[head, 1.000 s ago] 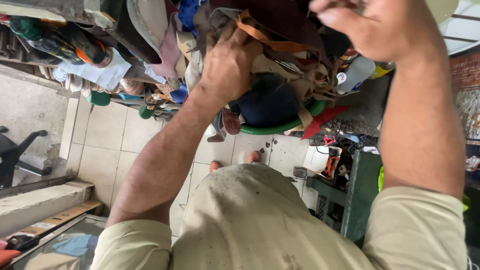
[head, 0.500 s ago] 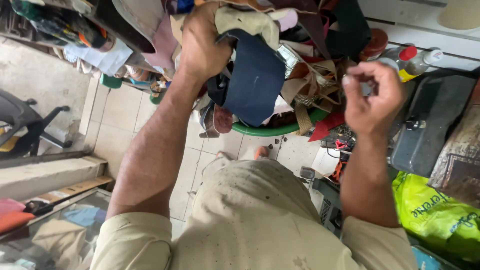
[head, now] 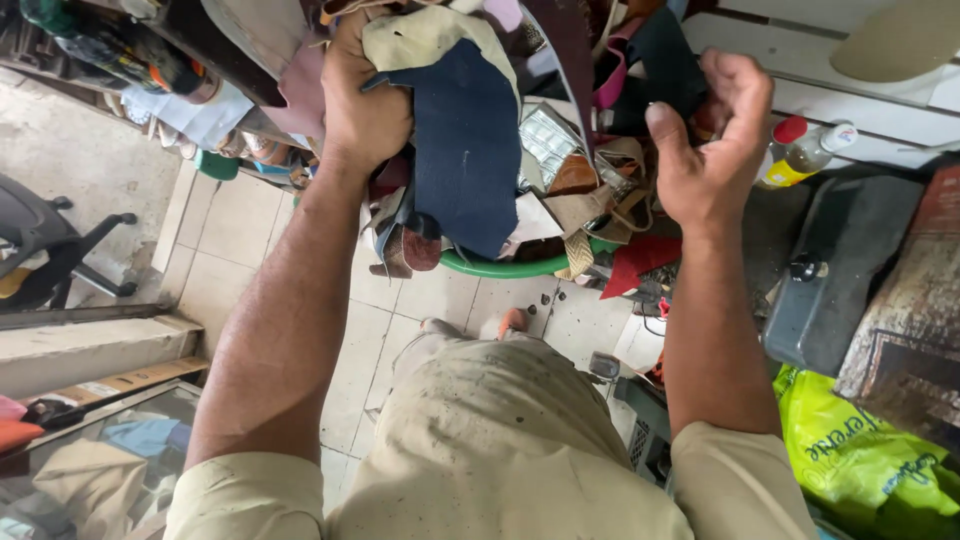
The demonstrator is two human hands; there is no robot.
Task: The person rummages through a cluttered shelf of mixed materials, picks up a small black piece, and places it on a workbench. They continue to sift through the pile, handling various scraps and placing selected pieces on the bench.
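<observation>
Overhead: left hand (head: 365, 105) grips navy scrap (head: 465, 150) | right hand (head: 712, 150) half-curled, clear

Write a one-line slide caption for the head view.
Left hand grips dark blue leather piece above green basin; right hand half-closed beside scraps.

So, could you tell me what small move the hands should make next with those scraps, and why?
Probably bring the right hand over to pinch the hanging edge of the navy scrap. The left hand grips it bunched with a tan piece, while the right is half-curled and seems to hold nothing.
</observation>
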